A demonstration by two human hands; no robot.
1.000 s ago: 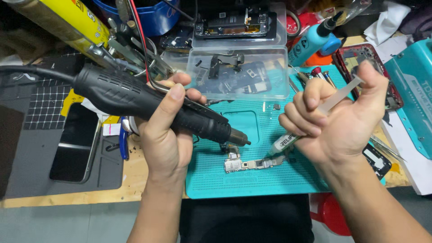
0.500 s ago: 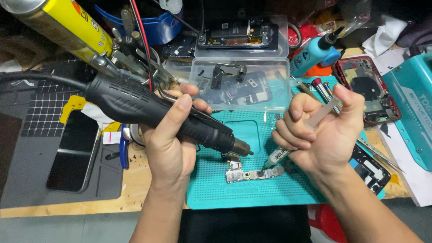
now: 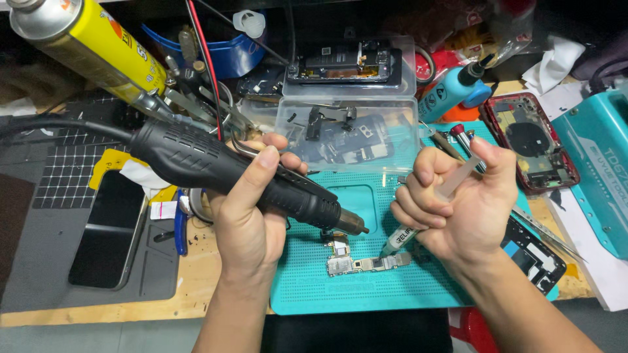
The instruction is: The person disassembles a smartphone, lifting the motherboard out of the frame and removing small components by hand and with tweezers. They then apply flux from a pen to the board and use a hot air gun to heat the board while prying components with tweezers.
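- Head view looks down on a teal work mat point(image 3: 366, 294) on a wooden bench, with both of the person's hands over it
- Left hand point(image 3: 252, 216), at 9 o'clock from the mat's middle, has its fingers wrapped fully round a black hot air gun point(image 3: 229, 173); the thumb lies along the top of the barrel, and the metal nozzle points toward 4 o'clock, just above the board
- Right hand point(image 3: 464, 209), at 3 o'clock, is curled into a tight fist round a clear syringe point(image 3: 418, 219) with a green label band; the thumb presses on the plunger end, and the tip points toward 7 o'clock
- Small circuit board point(image 3: 366, 263) lies flat on the mat between the two tools, the nozzle just at its 11 o'clock end and the syringe tip close to its 2 o'clock end; whether the tip touches it cannot be told
- Clear plastic parts box point(image 3: 347, 134) sits at 12 o'clock from the board, holding dark small parts
- Yellow spray can point(image 3: 98, 49) with red and black print slants across the 10 o'clock corner
- Blue squeeze bottle point(image 3: 451, 91) with a black nozzle lies at 1 o'clock
- Red phone housing point(image 3: 530, 140), opened and back-up, lies at 2 o'clock, beside a teal box point(image 3: 598, 163) with white lettering at the right edge
- Dark phone point(image 3: 108, 235) rests face up on a grey gridded pad at 9 o'clock
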